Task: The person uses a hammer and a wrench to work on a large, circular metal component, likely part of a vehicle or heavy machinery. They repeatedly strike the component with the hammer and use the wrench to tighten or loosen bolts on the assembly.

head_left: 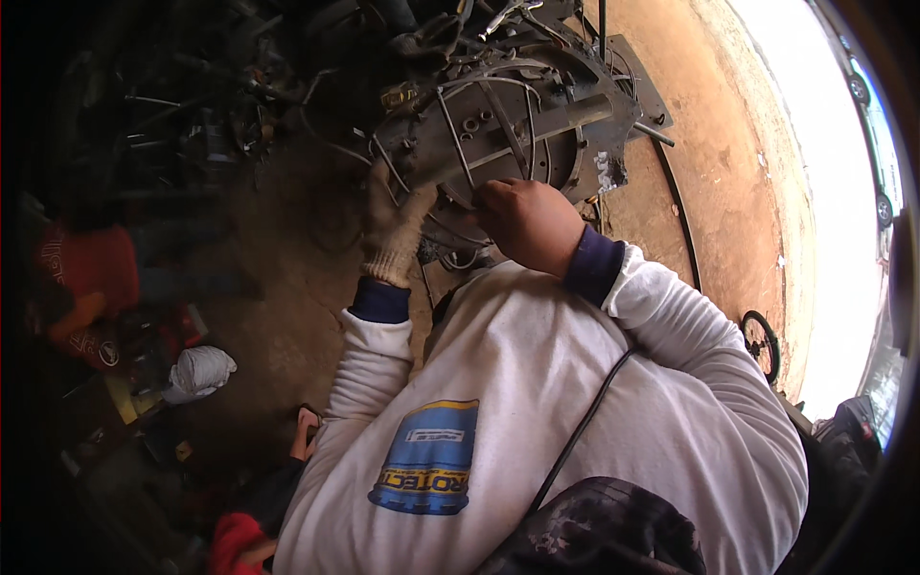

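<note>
Two hands work at one round wire frame (pixel 498 125). The right hand (pixel 527 225) is bare, knuckles up, its fingers curled down onto a thin wire at the frame's near edge, pinching it. The left hand (pixel 395 225), in one knitted glove, is raised with its fingers closed around a wire at the frame's left rim. Both forearms, in white sleeves with dark cuffs, rise from below. The frame rests on a dark metal jig (pixel 575 115) over a dirt floor (pixel 728 153). One small wheel (pixel 762 343) stands at right.
</note>
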### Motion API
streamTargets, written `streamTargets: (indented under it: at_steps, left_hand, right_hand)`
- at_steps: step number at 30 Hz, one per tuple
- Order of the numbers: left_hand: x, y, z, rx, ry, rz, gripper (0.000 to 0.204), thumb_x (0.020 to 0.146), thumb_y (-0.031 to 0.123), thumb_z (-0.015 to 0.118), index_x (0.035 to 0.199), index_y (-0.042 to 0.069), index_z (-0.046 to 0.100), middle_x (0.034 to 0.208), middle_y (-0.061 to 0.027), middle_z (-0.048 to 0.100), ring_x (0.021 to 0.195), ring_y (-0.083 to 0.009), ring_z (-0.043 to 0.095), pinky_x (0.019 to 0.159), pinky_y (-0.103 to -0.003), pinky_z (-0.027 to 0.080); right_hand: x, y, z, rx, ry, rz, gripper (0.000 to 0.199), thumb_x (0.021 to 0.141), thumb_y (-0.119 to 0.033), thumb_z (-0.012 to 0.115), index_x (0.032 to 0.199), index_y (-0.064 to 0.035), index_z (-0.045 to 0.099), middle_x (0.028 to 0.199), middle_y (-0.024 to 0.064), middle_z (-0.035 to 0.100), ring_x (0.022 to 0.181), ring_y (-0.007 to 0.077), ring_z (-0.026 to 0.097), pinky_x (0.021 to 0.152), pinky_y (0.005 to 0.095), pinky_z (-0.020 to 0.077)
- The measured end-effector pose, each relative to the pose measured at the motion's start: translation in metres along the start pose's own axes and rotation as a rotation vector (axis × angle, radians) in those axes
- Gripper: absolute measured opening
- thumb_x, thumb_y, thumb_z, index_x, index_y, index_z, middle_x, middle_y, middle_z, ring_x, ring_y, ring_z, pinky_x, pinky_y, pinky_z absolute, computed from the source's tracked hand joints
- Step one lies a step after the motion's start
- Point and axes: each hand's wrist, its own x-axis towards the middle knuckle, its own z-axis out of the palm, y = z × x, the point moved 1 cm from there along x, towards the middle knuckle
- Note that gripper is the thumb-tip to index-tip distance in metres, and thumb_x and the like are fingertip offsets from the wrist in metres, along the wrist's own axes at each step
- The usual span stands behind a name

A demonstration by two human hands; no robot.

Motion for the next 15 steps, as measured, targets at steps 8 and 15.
streamTargets:
  at_steps: [8,15]
  left_hand:
    - [-0.005,-0.002,0.007,0.368,0.085,0.218,0.062,0.086,0.031,0.073,0.136,0.003,0.05,0.127,-0.018,0.06,0.115,-0.0315,0.059,0.098,-0.041,0.046]
    - [-0.008,0.001,0.0,0.377,0.023,0.049,0.073,0.086,0.037,0.073,0.142,0.001,0.042,0.132,-0.0205,0.057,0.124,-0.0345,0.055,0.103,-0.044,0.044]
  right_hand:
    - [-0.009,0.077,-0.09,-0.394,0.468,0.047,0.039,0.084,-0.026,0.074,0.119,-0.0111,0.064,0.12,0.0116,0.061,0.114,0.0338,0.057,0.095,0.0467,0.0455]
    - [0.01,0.115,-0.081,-0.569,0.223,-0.106,0.056,0.082,-0.024,0.073,0.134,-0.0136,0.056,0.135,0.0119,0.053,0.135,0.0347,0.042,0.109,0.0469,0.0364]
